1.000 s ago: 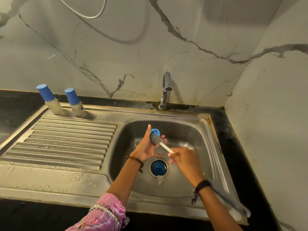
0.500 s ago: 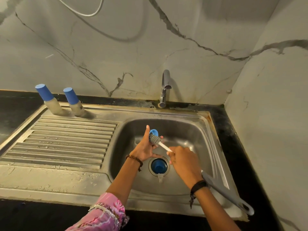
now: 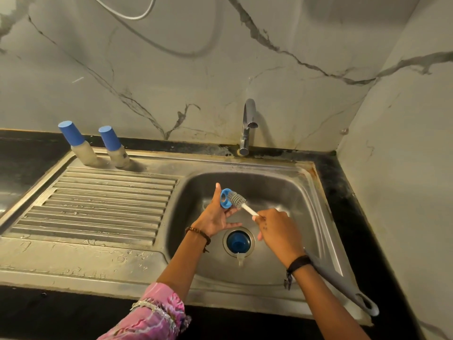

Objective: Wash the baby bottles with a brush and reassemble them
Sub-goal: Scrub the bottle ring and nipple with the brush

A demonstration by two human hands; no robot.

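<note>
A blue bottle collar (image 3: 226, 198) is held over the sink basin (image 3: 306, 217) by the left hand (image 3: 215, 218), pinched at the fingertips, while the white handle of a small grey brush (image 3: 238, 200) is gripped by the right hand (image 3: 279, 231). Compared with a second ago, the brush head has been drawn out of the ring and is now laid against its outer side, so the inside is judged already scrubbed. A blue cap (image 3: 238, 241) and a clear teat (image 3: 240, 259) are left at the drain, apparently still to be washed. Two capped bottles (image 3: 83, 143) are stood upright at the back of the drainboard (image 3: 98, 207). A larger grey brush handle (image 3: 348, 288) is propped on the basin's right edge.
</note>
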